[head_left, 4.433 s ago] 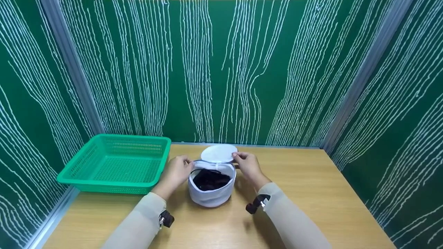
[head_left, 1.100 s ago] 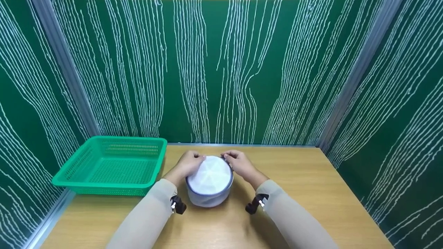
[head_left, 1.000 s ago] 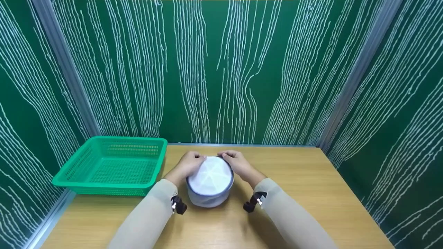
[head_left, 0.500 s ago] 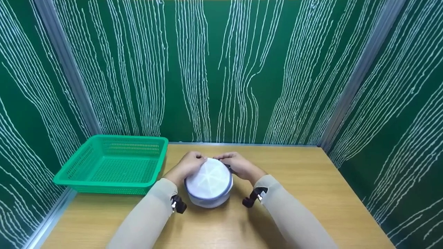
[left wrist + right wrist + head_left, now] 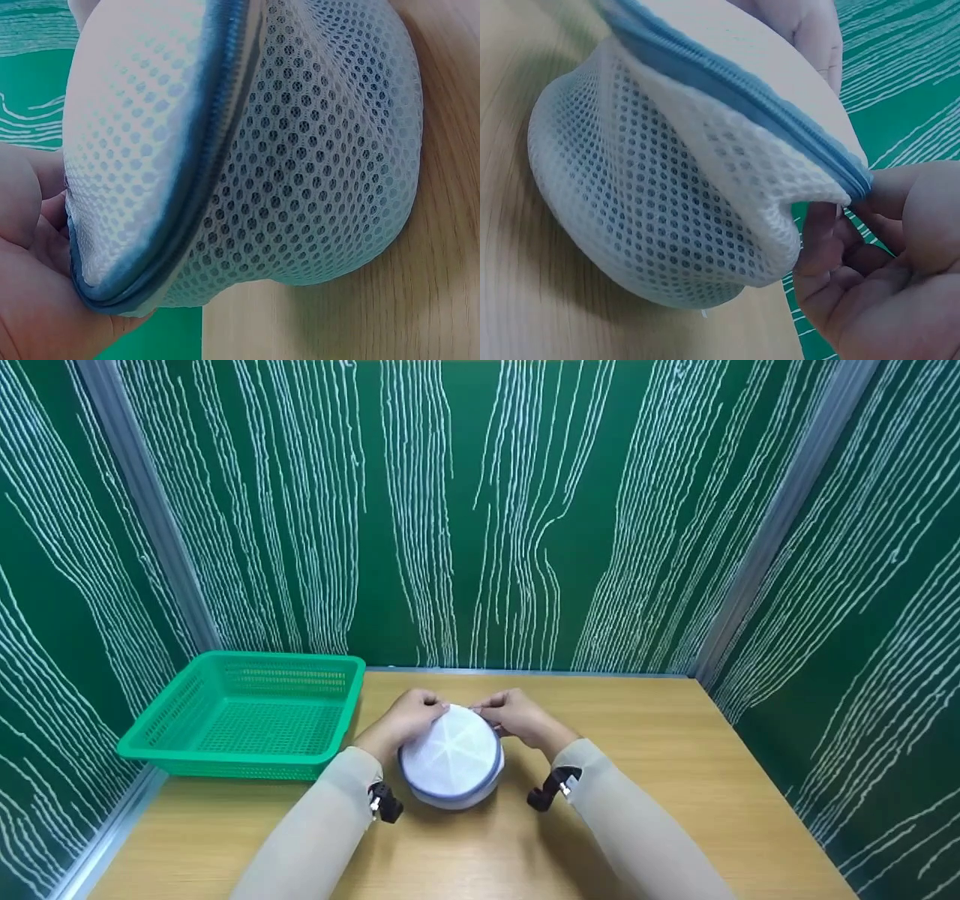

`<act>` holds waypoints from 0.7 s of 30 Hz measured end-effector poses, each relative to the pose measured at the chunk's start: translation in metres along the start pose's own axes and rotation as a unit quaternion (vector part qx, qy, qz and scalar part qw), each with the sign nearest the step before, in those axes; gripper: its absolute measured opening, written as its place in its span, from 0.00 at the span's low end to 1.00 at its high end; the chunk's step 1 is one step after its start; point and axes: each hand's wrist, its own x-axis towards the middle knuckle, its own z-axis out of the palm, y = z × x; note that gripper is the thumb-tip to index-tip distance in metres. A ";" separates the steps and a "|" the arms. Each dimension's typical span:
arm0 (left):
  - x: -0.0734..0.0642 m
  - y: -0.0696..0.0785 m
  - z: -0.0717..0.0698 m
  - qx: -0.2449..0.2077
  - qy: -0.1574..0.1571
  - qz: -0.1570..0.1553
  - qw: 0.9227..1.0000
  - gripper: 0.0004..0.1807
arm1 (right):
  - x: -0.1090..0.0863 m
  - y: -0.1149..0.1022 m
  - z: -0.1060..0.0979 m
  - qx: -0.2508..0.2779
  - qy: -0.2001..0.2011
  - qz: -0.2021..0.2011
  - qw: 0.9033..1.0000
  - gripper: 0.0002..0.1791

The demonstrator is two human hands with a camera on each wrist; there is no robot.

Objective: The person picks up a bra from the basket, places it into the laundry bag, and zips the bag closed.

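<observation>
A round white mesh laundry bag (image 5: 450, 754) with a blue zip edge sits on the table, its flat lid lying over the top. My left hand (image 5: 411, 717) grips the lid's rim at the back left, thumb on top. At the back right, my right hand (image 5: 521, 718) pinches the zip edge. The right wrist view shows the zip (image 5: 735, 90) running along the rim to my fingertips, with the mesh side wall (image 5: 660, 187) creased below them. Dark patches show through the mesh (image 5: 300, 150) in the left wrist view; the contents are otherwise hidden.
A green perforated plastic basket (image 5: 247, 757) stands at the back left of the wooden table (image 5: 637, 750), beside my left hand. Green panels (image 5: 600, 510) with white wavy lines enclose the back and both sides. A small black camera (image 5: 388, 802) is strapped at the left wrist.
Earlier the lid stood up and a black item showed inside; now the lid covers it. My right hand went from the lid to the zip edge, then shifted slightly around the back rim.
</observation>
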 end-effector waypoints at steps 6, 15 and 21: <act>0.000 -0.003 0.000 0.000 0.002 0.011 1.000 0.15 | -0.001 -0.001 0.004 -0.071 0.048 -0.022 0.996 0.10; 0.001 -0.004 0.000 -0.009 0.020 -0.010 1.000 0.14 | -0.007 -0.008 0.012 -0.202 0.111 -0.096 0.968 0.09; -0.002 0.003 -0.001 -0.034 0.039 -0.050 0.997 0.16 | -0.010 -0.008 0.009 -0.218 0.129 -0.123 0.959 0.10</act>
